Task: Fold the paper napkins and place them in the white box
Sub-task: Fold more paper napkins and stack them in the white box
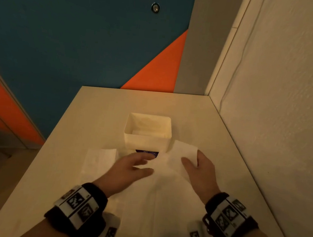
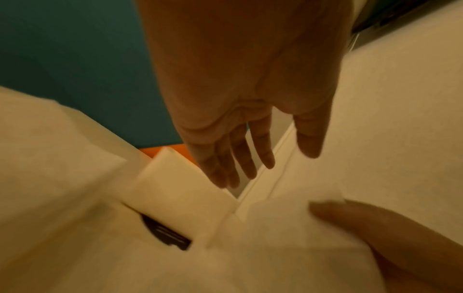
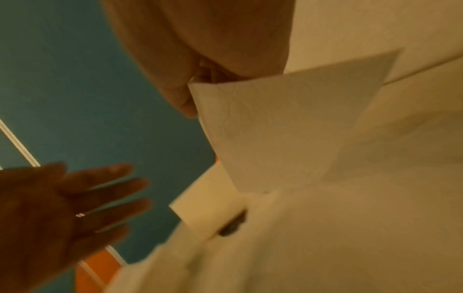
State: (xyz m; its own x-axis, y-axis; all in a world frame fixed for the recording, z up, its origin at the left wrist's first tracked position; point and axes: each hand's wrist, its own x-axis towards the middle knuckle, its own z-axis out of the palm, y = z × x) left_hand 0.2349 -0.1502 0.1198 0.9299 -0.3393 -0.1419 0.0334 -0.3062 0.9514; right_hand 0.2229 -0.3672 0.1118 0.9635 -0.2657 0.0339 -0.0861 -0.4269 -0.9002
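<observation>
While both forearms reach forward over the pale beige tabletop (image 1: 199, 110), the left hand (image 1: 128, 169) hovers palm-down with its fingers straight and loosely spread, pointing toward the white rectangular plastic box (image 1: 146, 142); it holds nothing. The right hand (image 1: 198, 170) lies further right, fingers extended, with its thumb on top of the raised far corner of the large white paper napkin (image 1: 165, 196) and the other fingers mostly hidden beneath or behind that corner. From the right wrist view the lifted flap (image 3: 288, 123) stands up from the sheet and covers the fingers, so only the thumb (image 3: 183, 99) is plain; the grip appears to be a pinch between thumb and fingers. The napkin spreads flat across the table between the two wrists, its far edge just before the box, its lifted corner beside the box's right side. A second, smaller white folded paper napkin (image 1: 99, 159) lies flat to the left of the left hand, apart from its fingers. The box stands upright just beyond the left fingertips, a dark label (image 1: 146, 152) low on its near wall, partly covered. Something pale lies inside the box, but it cannot be made out. Both wrist views are blurred.
</observation>
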